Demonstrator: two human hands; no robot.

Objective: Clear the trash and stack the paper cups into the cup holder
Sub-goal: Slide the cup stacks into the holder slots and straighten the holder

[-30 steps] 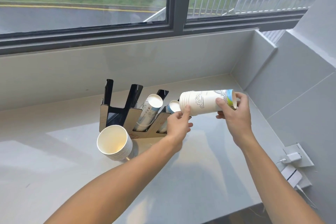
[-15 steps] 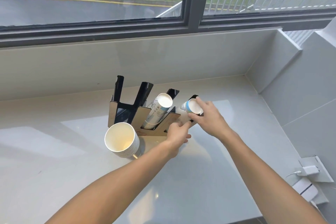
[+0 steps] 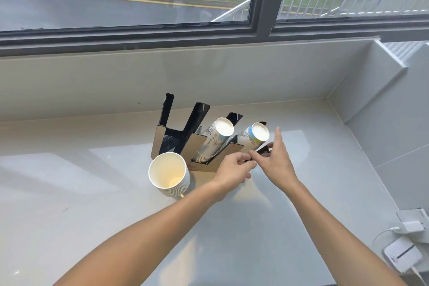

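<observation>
At the centre of the frame, the left hand (image 3: 233,168) curls its fingers against the front lower edge of the cup holder (image 3: 204,146), gripping its cardboard-coloured base. Just to its right, the right hand (image 3: 276,160) is spread open, fingers extended and holding nothing, its thumb side close to the holder's right edge. Directly above the hands, a stack of printed cups (image 3: 253,136) lies tilted in the holder's rightmost slot, white bottom facing up. A second printed stack (image 3: 214,139) leans in the slot to its left, and the two slots further left hold no cups. Left of the hands, a stack of plain white cups (image 3: 168,174) stands upright on the pale countertop (image 3: 92,193), just in front of the holder. A white charger (image 3: 411,226) sits at the lower right edge.
</observation>
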